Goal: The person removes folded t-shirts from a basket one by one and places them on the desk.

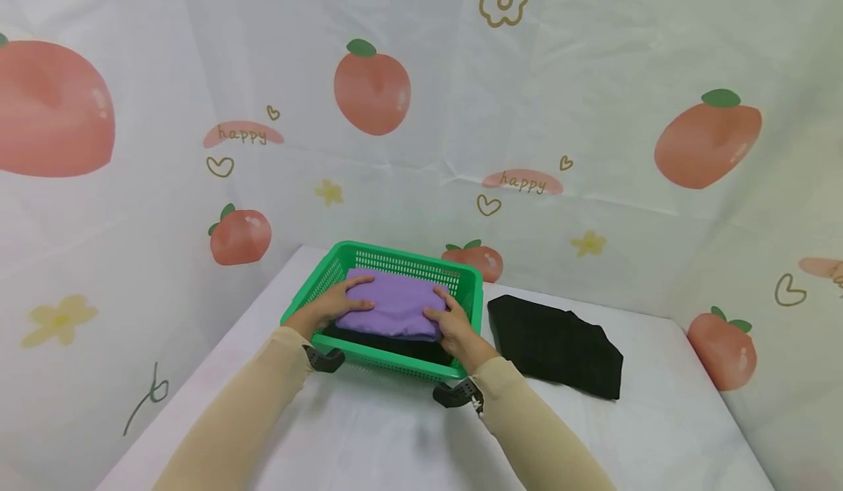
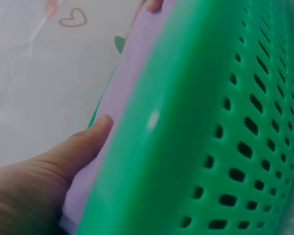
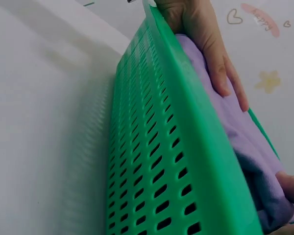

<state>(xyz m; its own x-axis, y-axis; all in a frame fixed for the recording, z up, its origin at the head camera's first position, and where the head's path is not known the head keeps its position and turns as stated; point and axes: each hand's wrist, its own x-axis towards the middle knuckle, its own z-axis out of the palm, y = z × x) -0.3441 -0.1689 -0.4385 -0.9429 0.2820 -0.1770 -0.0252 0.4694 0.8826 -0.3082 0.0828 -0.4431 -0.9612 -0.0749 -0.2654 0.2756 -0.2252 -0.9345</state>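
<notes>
A folded purple cloth (image 1: 395, 302) lies in a green plastic basket (image 1: 469, 279), on top of a black cloth (image 1: 395, 343). My left hand (image 1: 337, 302) grips its left side, thumb and forefinger over the top. At the right side my right hand (image 1: 454, 324) holds it the same way; the other fingers are partly hidden. The left wrist view has the left thumb on the purple fabric (image 2: 127, 83) behind the basket rim (image 2: 152, 122). In the right wrist view, a dark fold shows under the purple layer near my right hand (image 3: 290, 188).
A folded black cloth (image 1: 556, 345) lies flat on the white table (image 1: 395, 432), right of the basket. Behind the table hangs a white curtain (image 1: 421, 147) printed with fruit and flowers. The basket's perforated front wall (image 3: 142, 147) faces me.
</notes>
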